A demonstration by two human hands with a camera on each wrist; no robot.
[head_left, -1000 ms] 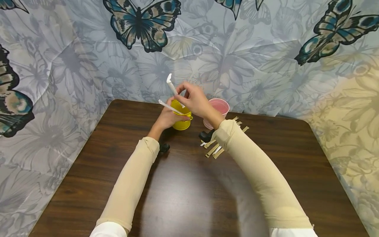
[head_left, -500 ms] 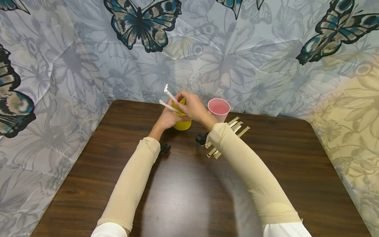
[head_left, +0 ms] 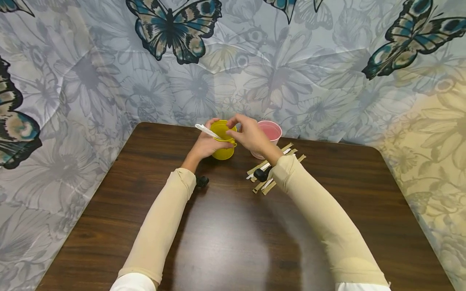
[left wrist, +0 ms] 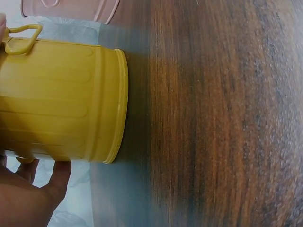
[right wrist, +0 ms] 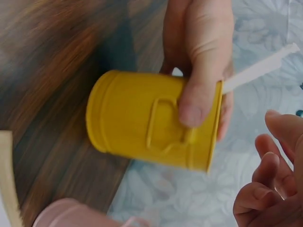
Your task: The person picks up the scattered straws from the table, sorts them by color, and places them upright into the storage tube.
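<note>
A small yellow metal bucket (head_left: 223, 154) with a wire handle stands upright on the table. My left hand (head_left: 203, 145) grips it from the left, thumb over its near side in the right wrist view. White paper-wrapped straws (head_left: 207, 131) lean out over the bucket's left rim, their lower ends inside. Just over the right rim is my right hand (head_left: 250, 132), its fingers loosely bent and apart with nothing between them. In the left wrist view the yellow bucket (left wrist: 52, 99) shows its ribbed side, with fingers (left wrist: 60, 177) reaching around it.
Right of the yellow bucket stands a pink bucket (head_left: 270, 130), partly behind my right hand. Several tan strips (head_left: 270, 188) and white wrapped pieces lie crossed on the dark wooden table (head_left: 225, 242), partly under the right wrist. A butterfly-print cloth (head_left: 313, 97) hangs behind the table.
My right hand lowered a white wrapped straw into the yellow bucket and let it go, then moved right to the rim. The left hand kept its grip on the bucket.
</note>
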